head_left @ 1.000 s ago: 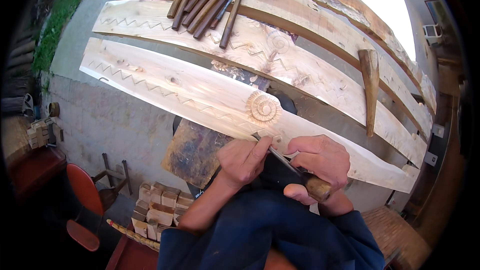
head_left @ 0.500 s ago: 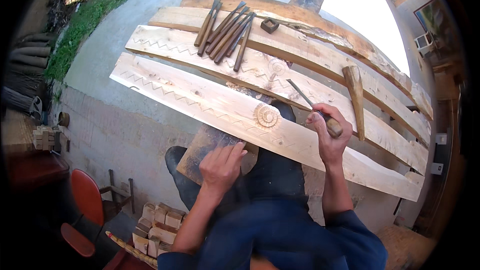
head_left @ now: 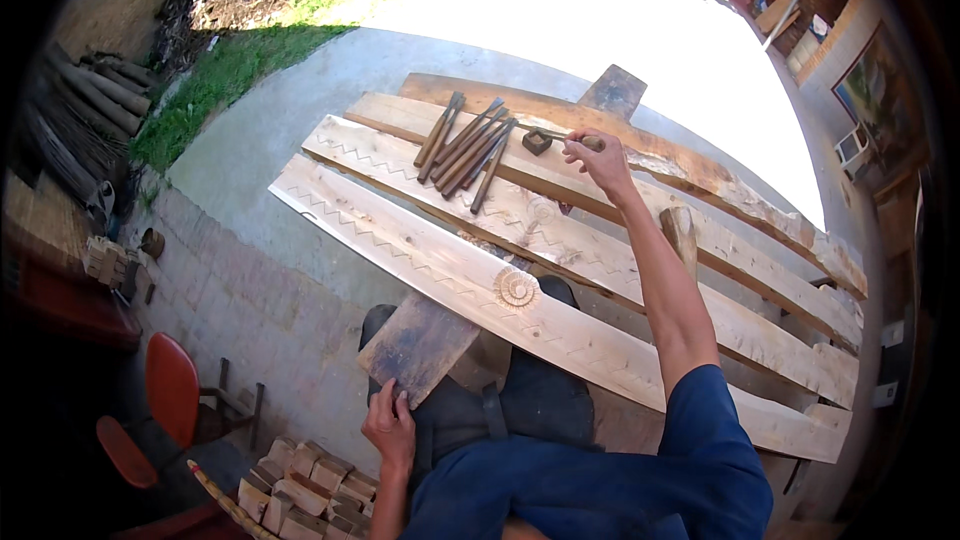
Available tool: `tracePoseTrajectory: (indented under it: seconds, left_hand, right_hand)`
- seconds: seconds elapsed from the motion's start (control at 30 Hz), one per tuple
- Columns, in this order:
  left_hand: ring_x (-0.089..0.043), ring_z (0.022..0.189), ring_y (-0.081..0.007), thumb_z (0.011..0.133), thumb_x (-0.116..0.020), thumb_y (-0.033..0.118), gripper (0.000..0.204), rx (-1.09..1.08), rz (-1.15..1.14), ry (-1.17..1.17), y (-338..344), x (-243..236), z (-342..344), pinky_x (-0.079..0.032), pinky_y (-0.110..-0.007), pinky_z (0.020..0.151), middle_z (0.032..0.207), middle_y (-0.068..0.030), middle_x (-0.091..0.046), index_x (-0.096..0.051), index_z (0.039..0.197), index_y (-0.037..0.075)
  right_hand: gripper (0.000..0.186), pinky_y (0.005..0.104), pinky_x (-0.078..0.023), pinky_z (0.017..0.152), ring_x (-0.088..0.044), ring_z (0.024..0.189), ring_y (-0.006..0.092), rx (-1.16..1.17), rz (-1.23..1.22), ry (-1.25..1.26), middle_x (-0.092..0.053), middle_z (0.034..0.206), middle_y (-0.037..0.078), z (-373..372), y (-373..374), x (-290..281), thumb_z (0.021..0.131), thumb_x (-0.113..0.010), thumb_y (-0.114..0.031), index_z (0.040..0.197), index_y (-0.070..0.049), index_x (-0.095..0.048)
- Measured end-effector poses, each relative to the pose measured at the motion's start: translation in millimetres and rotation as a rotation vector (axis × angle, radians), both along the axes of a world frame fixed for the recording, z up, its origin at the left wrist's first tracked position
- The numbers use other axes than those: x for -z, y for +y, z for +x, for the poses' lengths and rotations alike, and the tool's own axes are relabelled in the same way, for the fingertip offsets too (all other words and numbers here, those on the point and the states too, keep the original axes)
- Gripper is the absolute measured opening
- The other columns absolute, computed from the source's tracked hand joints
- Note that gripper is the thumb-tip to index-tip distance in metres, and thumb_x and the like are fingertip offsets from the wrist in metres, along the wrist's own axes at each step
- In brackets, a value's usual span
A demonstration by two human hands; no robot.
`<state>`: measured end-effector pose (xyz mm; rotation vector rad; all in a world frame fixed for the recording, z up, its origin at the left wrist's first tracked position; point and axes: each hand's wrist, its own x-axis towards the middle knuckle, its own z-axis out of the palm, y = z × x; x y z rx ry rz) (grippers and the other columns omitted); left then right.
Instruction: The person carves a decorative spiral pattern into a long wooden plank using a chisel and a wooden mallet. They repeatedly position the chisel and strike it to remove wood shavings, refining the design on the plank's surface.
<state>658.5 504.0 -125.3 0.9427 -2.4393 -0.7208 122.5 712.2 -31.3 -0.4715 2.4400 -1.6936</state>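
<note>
A carving chisel with a wooden handle (head_left: 594, 143) is in my right hand (head_left: 604, 166), which is closed around it. Its metal blade points left, just above a small dark square block (head_left: 536, 144) on the planks. Left of the block lies a row of several wood-handled chisels (head_left: 470, 150). My left hand (head_left: 389, 428) is low at the near corner of a dark board (head_left: 420, 345), thumb and forefinger apart at its edge. A round carved rosette (head_left: 516, 288) stands out on the nearest pale plank (head_left: 400, 247), beside a zigzag line.
A thick wooden mallet (head_left: 679, 238) lies across the planks, partly behind my right forearm. Cut wood blocks (head_left: 305, 490) are piled at lower left, near a red chair (head_left: 172, 390). Logs (head_left: 110, 90) are stacked at the far left.
My right hand has carried the chisel away from me, from above the near planks to the square block. My left hand has come back toward me and lower. The view has shifted.
</note>
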Motion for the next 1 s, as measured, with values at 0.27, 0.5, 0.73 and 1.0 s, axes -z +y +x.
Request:
tracePoseTrajectory:
  seconds: [0.27,0.5,0.73,1.0]
  left_hand:
    - [-0.08,0.09,-0.0354,0.096,-0.078,0.005,0.022,0.024,-0.043,0.056,-15.4,5.9,-16.3,-0.062,-0.041,0.077,0.105,-0.0159,-0.082,-0.08,0.117,0.006]
    - [-0.073,0.072,-0.0311,0.094,-0.081,0.004,0.033,0.33,-0.07,0.245,8.6,-27.7,-77.3,-0.056,-0.041,0.064,0.087,-0.0123,-0.076,-0.077,0.127,0.003]
    - [-0.068,0.062,-0.0235,0.093,-0.083,0.007,0.056,0.759,0.054,0.465,67.7,-49.2,-193.2,-0.052,-0.037,0.056,0.081,-0.0079,-0.072,-0.066,0.146,-0.003]
    - [-0.062,0.058,-0.018,0.088,-0.083,0.003,0.051,0.81,-0.029,0.451,75.7,-23.7,-231.6,-0.048,-0.034,0.051,0.077,-0.0048,-0.066,-0.072,0.138,-0.001]
  right_hand:
    - [0.022,0.0278,-0.056,0.066,-0.078,0.079,0.0113,-0.044,0.156,0.055,-0.08,0.088,0.004,-13.1,-7.7,-5.8,0.1,-0.077,-0.025,0.108,-0.004,-0.081]
    - [0.015,0.0268,-0.059,0.071,-0.072,0.077,0.0104,0.082,-0.112,0.135,-0.076,0.084,0.006,112.8,3.7,-47.6,0.102,-0.077,-0.013,0.106,0.002,-0.076]
    - [0.003,0.0262,-0.057,0.068,-0.07,0.071,0.0123,0.038,-0.196,0.06,-0.075,0.081,0.008,227.0,34.3,-18.6,0.095,-0.073,0.003,0.098,0.004,-0.073]
    - [0.018,0.0299,-0.053,0.062,-0.068,0.064,0.0178,-0.165,-0.141,0.074,-0.072,0.072,0.007,244.9,64.0,-16.2,0.076,-0.074,-0.011,0.088,0.001,-0.076]
